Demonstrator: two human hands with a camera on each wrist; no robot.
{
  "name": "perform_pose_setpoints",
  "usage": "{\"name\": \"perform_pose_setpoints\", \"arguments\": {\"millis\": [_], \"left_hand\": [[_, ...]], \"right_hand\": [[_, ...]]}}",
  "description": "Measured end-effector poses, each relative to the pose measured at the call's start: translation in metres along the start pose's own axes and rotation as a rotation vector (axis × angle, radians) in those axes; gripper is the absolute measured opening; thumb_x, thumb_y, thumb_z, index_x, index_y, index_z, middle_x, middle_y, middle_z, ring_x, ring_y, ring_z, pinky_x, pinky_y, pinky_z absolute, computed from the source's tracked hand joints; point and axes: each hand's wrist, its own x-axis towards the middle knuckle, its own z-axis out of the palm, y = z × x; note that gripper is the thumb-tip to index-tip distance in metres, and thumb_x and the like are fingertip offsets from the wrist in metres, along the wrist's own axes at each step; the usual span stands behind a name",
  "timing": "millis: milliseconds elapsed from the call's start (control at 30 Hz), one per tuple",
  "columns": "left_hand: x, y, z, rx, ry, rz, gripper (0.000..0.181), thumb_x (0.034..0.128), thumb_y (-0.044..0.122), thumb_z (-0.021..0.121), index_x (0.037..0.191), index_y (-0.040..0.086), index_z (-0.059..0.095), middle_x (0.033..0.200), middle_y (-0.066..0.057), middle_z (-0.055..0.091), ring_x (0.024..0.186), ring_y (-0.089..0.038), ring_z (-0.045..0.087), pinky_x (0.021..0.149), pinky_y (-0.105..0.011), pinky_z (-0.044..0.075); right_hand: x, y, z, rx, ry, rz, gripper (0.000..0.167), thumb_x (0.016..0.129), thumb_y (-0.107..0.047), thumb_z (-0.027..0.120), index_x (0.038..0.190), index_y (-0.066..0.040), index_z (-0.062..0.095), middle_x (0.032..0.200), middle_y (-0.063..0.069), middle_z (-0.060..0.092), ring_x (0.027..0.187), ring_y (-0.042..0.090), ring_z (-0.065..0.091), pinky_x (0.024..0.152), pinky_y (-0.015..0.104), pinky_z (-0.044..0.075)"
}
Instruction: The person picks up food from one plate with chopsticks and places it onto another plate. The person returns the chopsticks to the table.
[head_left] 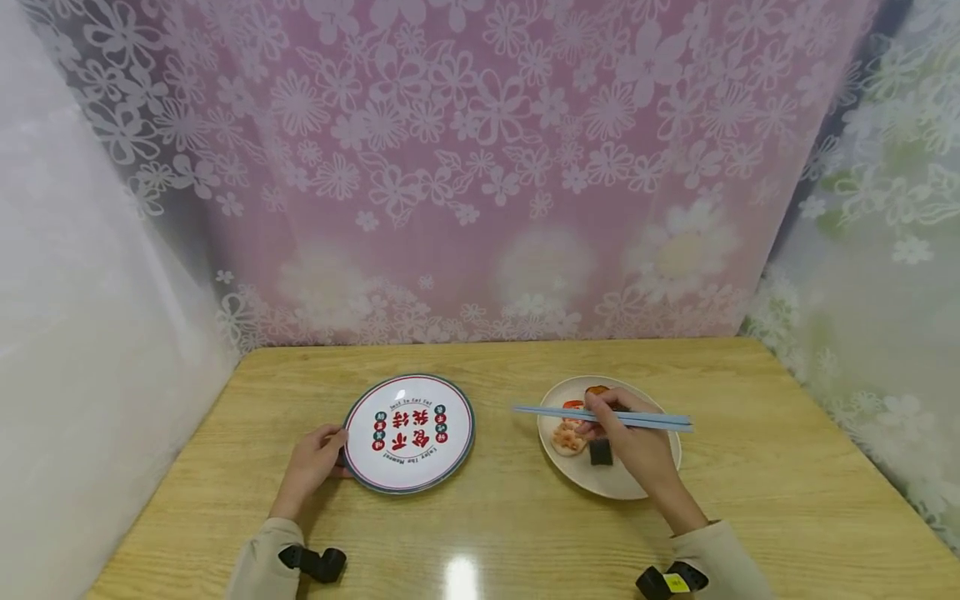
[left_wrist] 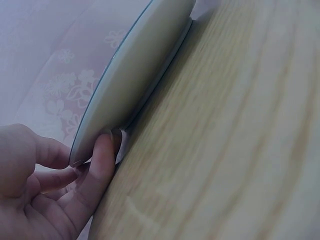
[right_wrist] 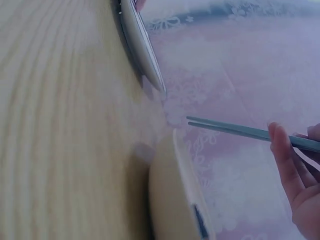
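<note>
A white plate with a dark rim and red characters (head_left: 408, 433) is on the left of the wooden table. My left hand (head_left: 311, 462) pinches its left edge, thumb at the rim and fingers beneath, as the left wrist view (left_wrist: 55, 185) shows. On the right, a beige plate (head_left: 637, 487) holds a dark block (head_left: 601, 452), a pale round piece with orange patches (head_left: 568, 438) and red and browned pieces, partly hidden by my right hand (head_left: 633, 442). That hand grips light blue chopsticks (head_left: 555, 411) above the plate; their tips point left, close together with nothing between them.
The wooden table (head_left: 480, 517) extends in front of and between the plates. A pink flowered curtain (head_left: 480, 167) hangs behind its far edge, with pale sheets at the left (head_left: 97, 292) and right (head_left: 877, 333).
</note>
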Motion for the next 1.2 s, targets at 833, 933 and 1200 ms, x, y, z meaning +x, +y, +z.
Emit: {"name": "perform_pose_setpoints", "arguments": {"millis": [833, 933, 1200], "left_hand": [[-0.002, 0.0, -0.002, 0.014, 0.0, 0.0, 0.036, 0.1007, 0.012, 0.043, 0.126, -0.013, 0.05, 0.1, -0.027, 0.062, 0.068, -0.018, 0.063, 0.06, -0.033, 0.057], [-0.002, 0.0, -0.001, 0.009, -0.004, 0.007, 0.036, 0.1004, 0.012, 0.044, 0.125, -0.014, 0.05, 0.099, -0.027, 0.063, 0.067, -0.018, 0.063, 0.06, -0.033, 0.057], [-0.001, -0.002, -0.002, -0.01, 0.001, 0.013, 0.036, 0.1001, 0.01, 0.044, 0.125, -0.015, 0.049, 0.099, -0.028, 0.062, 0.064, -0.017, 0.063, 0.058, -0.032, 0.057]], "right_hand": [[-0.032, 0.026, -0.062, 0.204, 0.475, 0.05, 0.013, 0.084, 0.009, 0.067, 0.089, 0.02, 0.061, 0.062, 0.009, 0.066, 0.049, 0.015, 0.061, 0.046, 0.02, 0.049], [-0.036, 0.026, -0.068, 0.218, 0.549, 0.062, 0.01, 0.084, 0.008, 0.068, 0.085, 0.016, 0.062, 0.062, 0.01, 0.066, 0.045, 0.014, 0.06, 0.042, 0.02, 0.047], [-0.045, 0.029, -0.079, 0.373, 0.663, 0.054, 0.025, 0.094, -0.005, 0.058, 0.088, 0.018, 0.053, 0.068, 0.012, 0.069, 0.046, 0.017, 0.063, 0.041, 0.021, 0.049]]}}
